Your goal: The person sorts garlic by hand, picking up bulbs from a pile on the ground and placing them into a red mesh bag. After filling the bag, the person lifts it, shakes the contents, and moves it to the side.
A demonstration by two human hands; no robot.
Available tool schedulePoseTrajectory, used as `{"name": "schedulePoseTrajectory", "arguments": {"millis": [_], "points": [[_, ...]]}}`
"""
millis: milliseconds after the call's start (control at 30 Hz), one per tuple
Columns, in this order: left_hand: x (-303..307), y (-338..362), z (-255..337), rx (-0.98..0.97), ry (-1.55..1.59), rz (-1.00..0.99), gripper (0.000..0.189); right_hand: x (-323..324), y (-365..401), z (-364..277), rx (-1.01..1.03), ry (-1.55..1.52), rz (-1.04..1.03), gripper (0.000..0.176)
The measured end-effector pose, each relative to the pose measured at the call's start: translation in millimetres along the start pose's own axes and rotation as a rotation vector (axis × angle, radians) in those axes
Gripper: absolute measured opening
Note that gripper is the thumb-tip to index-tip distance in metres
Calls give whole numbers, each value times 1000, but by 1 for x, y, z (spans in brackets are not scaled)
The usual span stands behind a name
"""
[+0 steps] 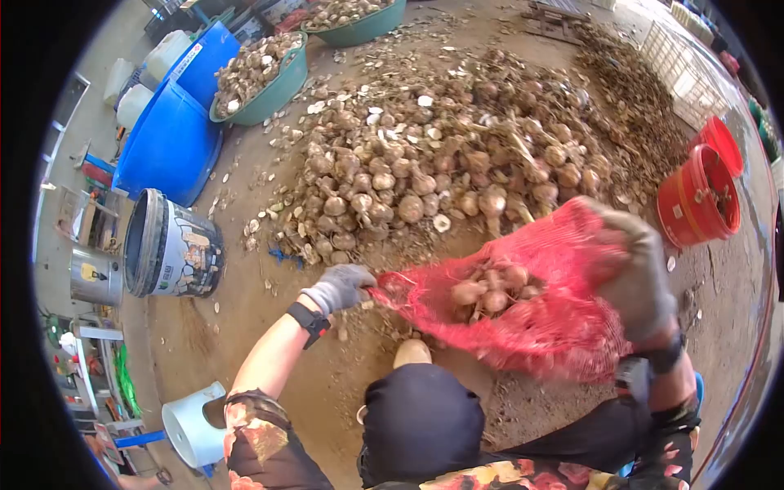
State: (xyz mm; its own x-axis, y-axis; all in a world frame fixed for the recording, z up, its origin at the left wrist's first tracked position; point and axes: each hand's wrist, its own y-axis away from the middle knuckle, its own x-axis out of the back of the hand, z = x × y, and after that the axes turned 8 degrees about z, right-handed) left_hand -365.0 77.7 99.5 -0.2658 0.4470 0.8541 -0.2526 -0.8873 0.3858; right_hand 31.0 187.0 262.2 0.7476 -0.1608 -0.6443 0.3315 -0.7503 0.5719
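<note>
My left hand [343, 287], in a grey glove, is closed on one corner of a red mesh bag [563, 327]. At the right, my gloved right hand [637, 278] grips the opposite upper side of the bag and is partly blurred. The bag is stretched between both hands above the ground. Several round brown bulbs with stubby stems [492, 290] lie in its fold, seen against the mesh. Just beyond the bag spreads a large heap of similar soil-coated bulbs [408, 180], with pale cut discs scattered on it.
Blue tubs [167, 135] and a printed bucket [192, 249] stand at the left. Green basins of bulbs [286, 82] sit behind. Red buckets [682, 208] and a white crate [686, 77] are at the right. A light-blue stool [181, 429] stands near my left arm.
</note>
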Motion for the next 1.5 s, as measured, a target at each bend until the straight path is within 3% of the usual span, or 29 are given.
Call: {"name": "schedulePoseTrajectory", "arguments": {"millis": [33,100,167,233,267,367,433,533,600,700,767,833,900,967,1000,1033,1100,1133,1233,1267,1300,1367,1433,1500], "points": [[0,-8,-15,-5,9,5,28,-10,-20,16,-60,97,-88,27],[-2,-28,-43,26,-21,405,52,-40,-39,47,-163,91,102,24],[38,-53,-52,188,-99,351,79,-67,-52,67,-92,142,207,22],[72,-76,-39,370,-257,296,90,-50,-77,70,-134,136,125,21],[70,-92,-51,361,-279,278,95,-41,-85,70,-142,131,101,22],[69,-119,-41,449,-302,172,93,-48,-92,75,-96,76,200,24],[52,-113,-31,450,-348,316,89,-38,-97,69,-87,23,192,25],[21,-100,-15,367,-494,363,84,-29,-106,71,-57,22,174,25],[12,-108,-6,389,-368,255,79,-28,-109,74,-36,50,175,23],[14,-130,-15,417,-296,304,69,-32,-106,74,-95,40,194,20],[10,-124,-26,379,-257,364,64,-36,-99,70,-1,185,258,21],[7,-118,-31,284,-258,299,60,-27,-91,65,-70,41,197,23],[-5,-107,-39,293,-86,319,53,-15,-82,62,-79,54,171,24],[-18,-92,-41,204,202,558,48,-7,-72,63,-86,56,126,25],[-12,-79,-25,268,279,642,43,-3,-70,66,-59,58,182,26],[-15,-69,-12,274,280,645,43,1,-70,69,-32,59,236,27],[-23,-53,15,293,819,771,54,8,-70,74,-47,48,206,27],[-23,-48,32,298,818,774,54,11,-70,75,-56,30,179,27],[-12,-42,81,-189,669,286,82,2,-67,75,-45,3,198,28],[-5,-48,86,-179,766,243,80,-1,-63,73,-42,20,160,28],[-20,-71,64,-271,824,347,75,-3,-58,71,-37,35,127,28],[-11,-105,35,213,554,437,68,-4,-51,71,20,100,155,30],[-12,-136,22,500,-61,414,55,-4,-49,73,25,79,76,32],[-35,-158,3,479,-228,374,53,6,-52,73,32,89,59,34]]}}
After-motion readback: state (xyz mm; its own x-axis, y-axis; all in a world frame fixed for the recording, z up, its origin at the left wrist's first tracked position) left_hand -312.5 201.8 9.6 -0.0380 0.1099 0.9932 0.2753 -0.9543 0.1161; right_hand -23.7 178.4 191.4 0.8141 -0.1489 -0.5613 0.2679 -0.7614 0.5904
